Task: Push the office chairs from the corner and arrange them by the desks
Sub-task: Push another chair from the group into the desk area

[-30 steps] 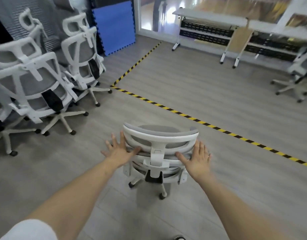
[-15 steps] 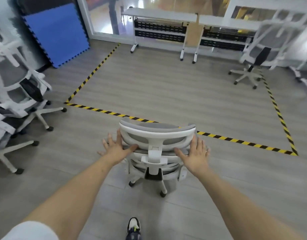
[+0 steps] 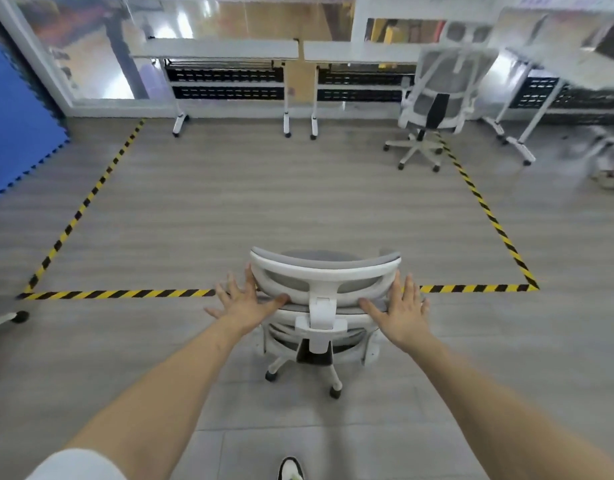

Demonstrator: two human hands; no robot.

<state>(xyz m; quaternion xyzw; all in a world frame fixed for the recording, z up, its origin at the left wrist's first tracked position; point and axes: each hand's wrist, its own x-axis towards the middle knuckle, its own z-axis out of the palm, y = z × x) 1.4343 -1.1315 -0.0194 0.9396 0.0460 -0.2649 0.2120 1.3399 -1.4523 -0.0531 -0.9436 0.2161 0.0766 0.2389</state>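
Note:
A white office chair [image 3: 324, 278] with grey mesh stands right in front of me, its back toward me. My left hand [image 3: 244, 299] presses flat against the left side of its backrest, fingers spread and straight. My right hand [image 3: 400, 308] presses the right side the same way. The chair's wheeled base sits just short of a yellow-black floor tape line [image 3: 118, 294]. Two white desks [image 3: 222, 50] stand side by side along the far glass wall. A second white chair [image 3: 437, 98] stands by the right desk [image 3: 361, 51].
A blue foam mat [image 3: 18, 123] leans at the far left. A chair leg with a caster [image 3: 19, 317] shows at the left edge. Another desk [image 3: 555, 71] is at the far right. Tape outlines a floor rectangle ahead. My shoe [image 3: 291, 469] is at the bottom.
My view has swung right: the cluster of corner chairs has left the frame and the desks now face me. The chair has rolled forward up to the tape line, both hands still on it.

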